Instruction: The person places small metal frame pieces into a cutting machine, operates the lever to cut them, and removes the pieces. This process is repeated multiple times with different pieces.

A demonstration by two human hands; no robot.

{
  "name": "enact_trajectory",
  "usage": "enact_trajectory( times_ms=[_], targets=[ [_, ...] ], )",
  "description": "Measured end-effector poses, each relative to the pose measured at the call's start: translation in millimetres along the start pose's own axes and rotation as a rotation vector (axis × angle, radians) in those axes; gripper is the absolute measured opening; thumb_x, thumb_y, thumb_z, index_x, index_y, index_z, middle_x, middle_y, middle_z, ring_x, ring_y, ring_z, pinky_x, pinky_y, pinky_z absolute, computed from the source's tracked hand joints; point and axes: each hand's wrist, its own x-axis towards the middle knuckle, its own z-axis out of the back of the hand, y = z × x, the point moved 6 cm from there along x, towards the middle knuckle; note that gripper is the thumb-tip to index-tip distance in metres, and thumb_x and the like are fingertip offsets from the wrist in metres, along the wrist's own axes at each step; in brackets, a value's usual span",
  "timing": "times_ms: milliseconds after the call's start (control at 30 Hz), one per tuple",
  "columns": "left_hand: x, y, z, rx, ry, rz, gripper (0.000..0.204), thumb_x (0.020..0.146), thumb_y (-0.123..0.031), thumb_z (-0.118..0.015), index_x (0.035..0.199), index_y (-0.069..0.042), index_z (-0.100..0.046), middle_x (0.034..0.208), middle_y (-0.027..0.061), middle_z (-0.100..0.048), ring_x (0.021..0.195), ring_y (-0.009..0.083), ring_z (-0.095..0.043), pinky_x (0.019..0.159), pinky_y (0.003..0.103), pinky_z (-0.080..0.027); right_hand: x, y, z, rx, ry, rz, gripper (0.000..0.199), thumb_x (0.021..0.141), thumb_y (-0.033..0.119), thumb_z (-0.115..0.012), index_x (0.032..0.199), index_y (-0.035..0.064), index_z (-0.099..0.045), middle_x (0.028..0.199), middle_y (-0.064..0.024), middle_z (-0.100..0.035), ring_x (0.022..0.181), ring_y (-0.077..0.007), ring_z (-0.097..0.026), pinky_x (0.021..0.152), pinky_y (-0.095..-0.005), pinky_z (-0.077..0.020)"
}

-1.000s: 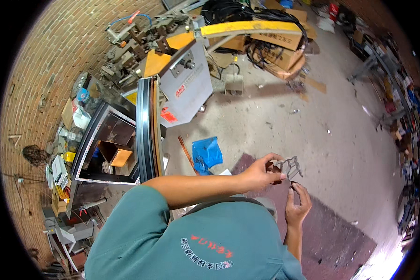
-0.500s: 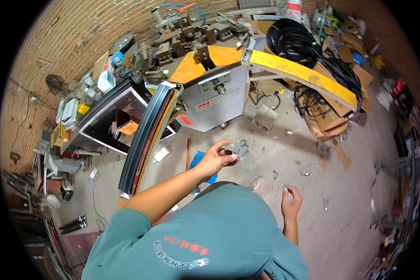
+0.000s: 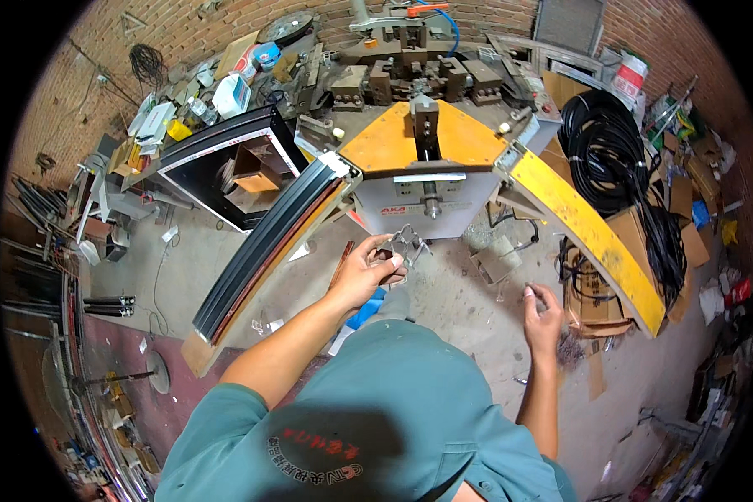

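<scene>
My left hand (image 3: 365, 271) is raised in front of me and grips a small bent metal corner piece (image 3: 406, 243), held just below the front of a grey machine with orange wing plates (image 3: 427, 163). My right hand (image 3: 544, 314) hangs lower to the right, fingers loosely curled; a small pale bit shows at the fingertips, and what it is cannot be made out. A long black and brown frame profile (image 3: 272, 243) leans on the machine's left wing. My teal shirt (image 3: 376, 418) fills the lower part of the view.
A yellow arm (image 3: 590, 234) slopes down from the machine's right side. Black cable coils (image 3: 619, 142) and cardboard boxes (image 3: 594, 293) lie to the right. A black frame with a box inside (image 3: 226, 167), tools and bottles crowd the left. The brick wall (image 3: 100, 50) runs behind.
The view has swung round to face the machine squarely. My left hand has carried the metal piece up close to the machine's front. My right hand stays low at my right.
</scene>
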Motion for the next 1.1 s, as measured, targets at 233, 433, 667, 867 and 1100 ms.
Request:
enact_trajectory(
  times_ms=[233, 433, 667, 867, 1100],
  targets=[
    [149.4, -73.1, 18.4, -0.135, -0.002, -0.119, 0.065, 0.095, -0.012, -0.07, 0.15, 0.0, -0.036, 0.111, 0.0155, -0.065, 0.098, 0.0241, -0.069, 0.09, 0.037, -0.059, 102.8, 21.2, -93.3, 0.0, 0.072, -0.035, 0.015, 0.092, 0.009, -0.071, 0.102, -0.0023, -0.072, 0.103, -0.0165, -0.073, 0.097, -0.0279, -0.071, 0.09, -0.0346, -0.0531],
    [279.0, -141.7, 38.8, -0.194, -0.135, -0.097, 0.059, 0.095, -0.01, -0.07, 0.14, 0.008, -0.035, 0.115, 0.0195, -0.065, 0.105, 0.0276, -0.068, 0.095, 0.038, -0.059, 223.4, 70.7, -136.2, -0.001, 0.118, 0.057, 0.016, 0.092, 0.009, -0.07, 0.102, -0.0029, -0.072, 0.101, -0.0165, -0.073, 0.095, -0.0278, -0.071, 0.088, -0.0337, -0.053],
    [400.2, -165.2, 44.9, -0.076, -0.232, -0.119, 0.059, 0.092, -0.018, -0.075, 0.136, 0.007, -0.045, 0.115, 0.0152, -0.069, 0.103, 0.0192, -0.067, 0.089, 0.03, -0.051, 361.0, 68.3, -217.5, 0.241, 0.255, -0.029, 0.02, 0.097, 0.013, -0.066, 0.106, -0.0033, -0.072, 0.106, -0.0109, -0.074, 0.099, -0.0161, -0.068, 0.091, -0.0289, -0.0514],
    [436.0, -137.4, 39.0, -0.142, -0.271, -0.083, 0.05, 0.094, -0.008, -0.071, 0.134, 0.009, -0.047, 0.115, 0.0159, -0.068, 0.106, 0.0194, -0.065, 0.093, 0.028, -0.051, 429.7, 39.5, -326.6, 0.587, 0.407, -0.249, 0.027, 0.097, 0.017, -0.067, 0.117, -0.0017, -0.066, 0.104, -0.0113, -0.072, 0.095, -0.0163, -0.068, 0.087, -0.0287, -0.0527],
    [434.5, -129.0, 37.2, -0.094, -0.4, -0.049, 0.045, 0.091, -0.011, -0.075, 0.128, 0.007, -0.056, 0.112, 0.0115, -0.07, 0.103, 0.0152, -0.064, 0.089, 0.027, -0.05, 433.7, 36.3, -368.3, 0.687, 0.453, -0.454, 0.04, 0.093, 0.013, -0.073, 0.122, -0.0063, -0.054, 0.099, -0.0115, -0.07, 0.089, -0.0133, -0.065, 0.079, -0.0264, -0.0519]
  ],
)
